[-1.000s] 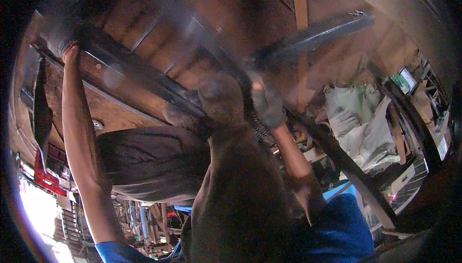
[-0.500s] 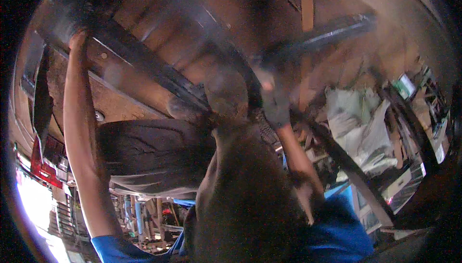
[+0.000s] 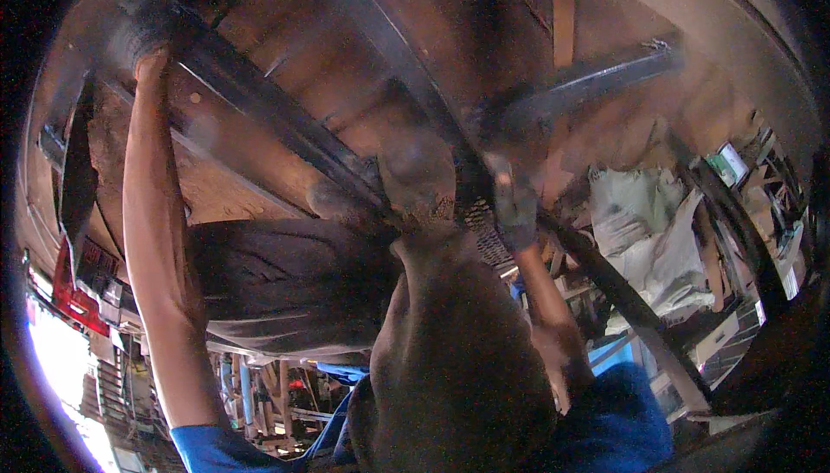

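Long dark bar (image 3: 277,105) slants down and rightward from just beside the person's left hand (image 3: 145,43), too blurred for me to tell its grip. Second dark bar (image 3: 402,54) descends to the right hand (image 3: 517,207), gray-gloved, at the bar's lower end; whether its fingers close I cannot tell. Right of that hand: pale sheeting (image 3: 644,231), then a green-and-white card (image 3: 731,164), any writing too small to read.
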`<state>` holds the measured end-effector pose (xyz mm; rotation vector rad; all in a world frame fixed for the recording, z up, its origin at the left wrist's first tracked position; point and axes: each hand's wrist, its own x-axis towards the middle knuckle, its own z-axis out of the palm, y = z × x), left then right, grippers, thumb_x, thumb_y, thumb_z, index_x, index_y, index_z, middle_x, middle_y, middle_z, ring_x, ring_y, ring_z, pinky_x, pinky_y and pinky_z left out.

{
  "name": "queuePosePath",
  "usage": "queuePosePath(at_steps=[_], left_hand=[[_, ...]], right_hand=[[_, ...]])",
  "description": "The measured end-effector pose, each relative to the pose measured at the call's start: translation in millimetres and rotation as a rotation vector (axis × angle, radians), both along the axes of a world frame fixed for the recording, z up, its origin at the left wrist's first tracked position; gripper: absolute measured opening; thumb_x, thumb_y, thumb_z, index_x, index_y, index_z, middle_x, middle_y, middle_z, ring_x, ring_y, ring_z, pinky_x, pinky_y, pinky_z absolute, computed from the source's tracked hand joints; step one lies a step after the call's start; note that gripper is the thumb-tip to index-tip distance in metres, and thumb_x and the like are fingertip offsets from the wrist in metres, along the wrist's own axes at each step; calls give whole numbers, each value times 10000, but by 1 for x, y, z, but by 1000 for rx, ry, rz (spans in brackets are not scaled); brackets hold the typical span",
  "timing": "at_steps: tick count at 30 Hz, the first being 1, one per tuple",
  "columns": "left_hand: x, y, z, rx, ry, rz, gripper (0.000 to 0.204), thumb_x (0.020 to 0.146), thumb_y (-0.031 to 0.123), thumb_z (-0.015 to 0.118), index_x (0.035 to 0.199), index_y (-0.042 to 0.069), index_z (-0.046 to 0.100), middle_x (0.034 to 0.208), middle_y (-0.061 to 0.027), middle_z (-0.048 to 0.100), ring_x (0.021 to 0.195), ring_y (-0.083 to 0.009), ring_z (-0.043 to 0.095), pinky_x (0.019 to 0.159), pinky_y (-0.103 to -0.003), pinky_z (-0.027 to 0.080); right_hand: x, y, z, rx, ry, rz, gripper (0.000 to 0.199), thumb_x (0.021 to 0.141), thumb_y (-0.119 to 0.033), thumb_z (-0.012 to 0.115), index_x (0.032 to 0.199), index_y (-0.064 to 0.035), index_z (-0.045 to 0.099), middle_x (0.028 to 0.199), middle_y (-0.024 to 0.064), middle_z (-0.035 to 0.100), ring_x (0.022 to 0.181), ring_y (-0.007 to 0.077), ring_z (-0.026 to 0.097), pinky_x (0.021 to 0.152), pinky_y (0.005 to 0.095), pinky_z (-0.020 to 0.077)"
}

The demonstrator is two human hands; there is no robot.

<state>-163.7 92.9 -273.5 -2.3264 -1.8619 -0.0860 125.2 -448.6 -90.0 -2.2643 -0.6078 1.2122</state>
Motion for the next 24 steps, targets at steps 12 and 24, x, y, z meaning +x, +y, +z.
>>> queuePosePath(at_steps=[12, 24], left_hand=[[-12, 20, -6, 22, 41, -71, 817, 837, 600, 628, 1422, 54, 461, 1339, -229, 566, 1160, -400, 614, 953, -465, 507], [1, 31, -4, 45, 44, -99, 823, 837, 606, 624, 1418, 47, 462, 1345, -234, 557, 1170, -406, 608, 951, -469, 507]], right_hand=[[-4, -43, 0, -358, 2, -66, 418, 1044, -380, 471, 1109, -14, 661, 1098, 250, 675, 999, 403, 649, 873, 463, 490], [11, -21, -23, -272, 102, 54, 497, 1069, -407, 395, 1279, -10, 608, 1157, 231, 678, 1082, 429, 623, 954, 469, 467]])
